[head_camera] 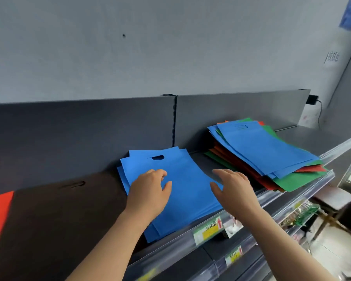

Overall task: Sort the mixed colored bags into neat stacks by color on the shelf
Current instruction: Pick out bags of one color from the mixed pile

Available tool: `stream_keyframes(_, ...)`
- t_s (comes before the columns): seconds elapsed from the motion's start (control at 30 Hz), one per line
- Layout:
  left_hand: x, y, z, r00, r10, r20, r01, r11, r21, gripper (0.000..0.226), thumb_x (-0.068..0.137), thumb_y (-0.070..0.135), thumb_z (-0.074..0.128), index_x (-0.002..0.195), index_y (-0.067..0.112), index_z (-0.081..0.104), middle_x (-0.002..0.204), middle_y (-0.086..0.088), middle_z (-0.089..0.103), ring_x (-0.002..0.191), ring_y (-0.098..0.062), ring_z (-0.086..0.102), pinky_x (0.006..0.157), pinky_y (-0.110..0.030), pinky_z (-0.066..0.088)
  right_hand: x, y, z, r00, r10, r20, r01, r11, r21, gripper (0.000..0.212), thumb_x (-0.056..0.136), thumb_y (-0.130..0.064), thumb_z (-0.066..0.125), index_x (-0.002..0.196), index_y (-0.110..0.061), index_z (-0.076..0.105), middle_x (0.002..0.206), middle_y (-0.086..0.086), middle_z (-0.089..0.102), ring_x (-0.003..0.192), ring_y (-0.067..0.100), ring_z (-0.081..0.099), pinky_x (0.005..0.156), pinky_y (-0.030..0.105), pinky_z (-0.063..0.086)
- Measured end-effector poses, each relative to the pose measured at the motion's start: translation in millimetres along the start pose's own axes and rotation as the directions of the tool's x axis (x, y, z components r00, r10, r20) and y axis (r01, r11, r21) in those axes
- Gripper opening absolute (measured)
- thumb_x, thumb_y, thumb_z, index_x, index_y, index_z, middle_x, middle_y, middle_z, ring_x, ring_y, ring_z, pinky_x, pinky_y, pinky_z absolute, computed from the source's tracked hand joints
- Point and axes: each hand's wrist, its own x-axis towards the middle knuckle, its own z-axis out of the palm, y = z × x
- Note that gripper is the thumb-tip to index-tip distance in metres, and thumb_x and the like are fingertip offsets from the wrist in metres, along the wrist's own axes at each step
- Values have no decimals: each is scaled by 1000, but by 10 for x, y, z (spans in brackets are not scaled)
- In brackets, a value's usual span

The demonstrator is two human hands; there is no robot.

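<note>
Left hand (148, 191) rests on the blue stack (190, 177), mid-shelf (304, 136), fingers loosely bent, gripping nothing. Right hand (233, 187) is spread open at the stack's right edge; I can't confirm contact. The mixed pile (272, 155) lies farther right. Shelf tag (209, 230): yellow, red arrow, handwriting unreadable.

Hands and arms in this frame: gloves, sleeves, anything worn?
Nothing worn that the head view shows. The left hand and right hand are bare, with no gloves, rings or markings visible. The left forearm and right forearm are bare down to the frame edge: no sleeves, watch, bands or cables.
</note>
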Motion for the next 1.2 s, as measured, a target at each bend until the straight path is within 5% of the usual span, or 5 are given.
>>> stream_keyframes(0.6,1275,1417,1432,991,-1,136,23,987,-156,37,94,35,52,128,21,55,105,10,59,91,-9,57,80,-27,50,1183,2365,-170,964,259,60,-253,963,-93,42,97,-32,43,135,-13,49,139,3,49,122,26,50,104,36,35)
stream_keyframes(0.8,1479,1920,1850,970,-135,203,189,941,-279,46,95,37,52,132,11,49,87,2,68,82,-11,62,77,-28,51,1408,3035,-133,964,227,139,-207,968,-143,33,96,-34,37,88,-11,60,87,5,61,82,23,58,67,30,34)
stream_keyframes(0.97,1507,2122,1983,951,-268,152,306,882,-359,55,95,39,52,138,9,37,126,-1,54,91,-2,45,73,-18,35,1337,3107,-148,991,-18,136,18,1000,3,28,96,-34,44,112,-22,64,111,-5,65,103,20,56,86,29,41)
stream_keyframes(1.1,1502,2109,2017,927,-361,103,369,824,-429,68,91,32,61,143,14,20,118,6,54,86,-6,54,64,-22,45,1397,3271,-224,993,18,119,-34,990,139,36,95,-30,49,126,-16,58,127,-1,59,118,20,52,98,34,42)
stream_keyframes(1.2,1497,2097,2038,902,-421,91,417,801,-428,42,89,30,62,111,26,27,99,1,64,77,-10,60,50,-19,39,1471,3430,-194,983,111,143,-113,994,10,35,95,-36,44,106,-6,58,104,8,61,100,29,56,82,36,43)
